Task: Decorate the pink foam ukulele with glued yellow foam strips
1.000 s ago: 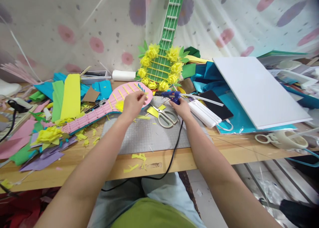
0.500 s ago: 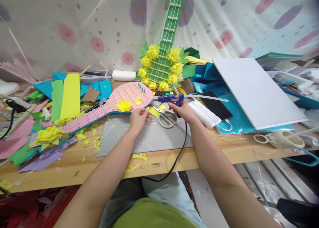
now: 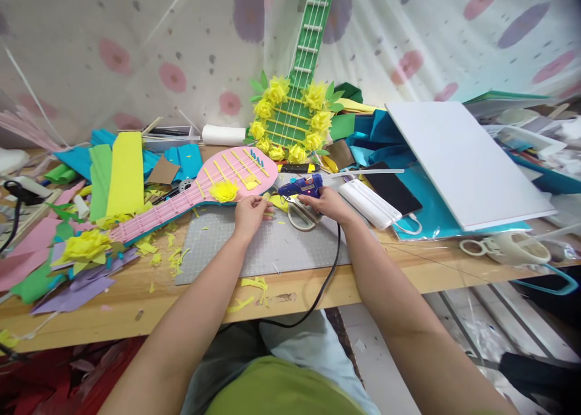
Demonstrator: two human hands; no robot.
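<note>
My right hand (image 3: 330, 204) is closed round a blue hot glue gun (image 3: 302, 187) with a glue stick (image 3: 370, 172) jutting from its back end. Its nozzle points left, close to the fingertips of my left hand (image 3: 249, 215). Those fingers are pinched together on a small yellow paper piece (image 3: 269, 204), partly hidden. Just beyond my left hand lies a pink paper guitar (image 3: 240, 172) with yellow strips and a yellow paper flower (image 3: 224, 191). Scissors (image 3: 303, 216) rest on the grey cutting mat (image 3: 218, 251) beneath the glue gun.
A green paper guitar (image 3: 295, 121) ringed with yellow flowers leans at the back. White power strip-like block (image 3: 370, 203), black phone-like slab (image 3: 393, 188) and white board (image 3: 467, 161) lie right. Coloured paper (image 3: 124, 173) and scraps cover the left. The gun's black cord (image 3: 324, 288) hangs over the table edge.
My right hand has brought the glue gun left and slightly down, its nozzle nearer my left fingertips and over the scissors. My left hand keeps its pinch, almost still.
</note>
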